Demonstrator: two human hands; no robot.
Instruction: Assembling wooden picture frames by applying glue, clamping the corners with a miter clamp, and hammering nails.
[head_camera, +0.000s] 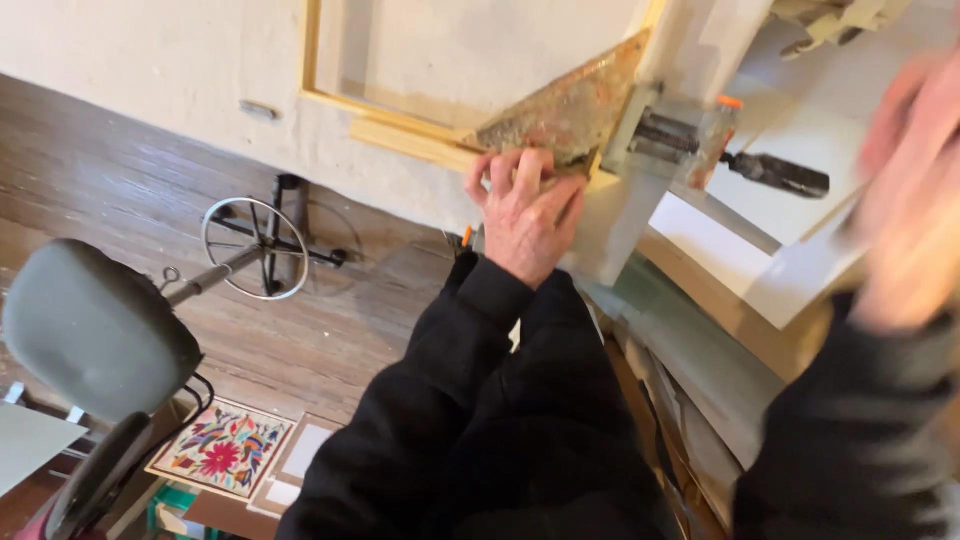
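My left hand (522, 212) presses down on a pale wooden frame (400, 138) at its corner, fingers curled over the wood next to a worn, rust-stained triangular metal plate (570, 112). A metal clamp (668, 140) with a dark handle (778, 174) grips the bench edge just right of that corner. My right hand (905, 195) is raised at the right edge, blurred by motion; whether it holds anything I cannot tell. Both arms wear black sleeves.
A white workbench (200, 70) carries the frame. White boards (790, 150) lie at the right. Below, a grey stool seat (90, 330) with a round metal footring (256, 248) stands on wooden floor. A colourful embroidered panel (222, 448) lies at the bottom left.
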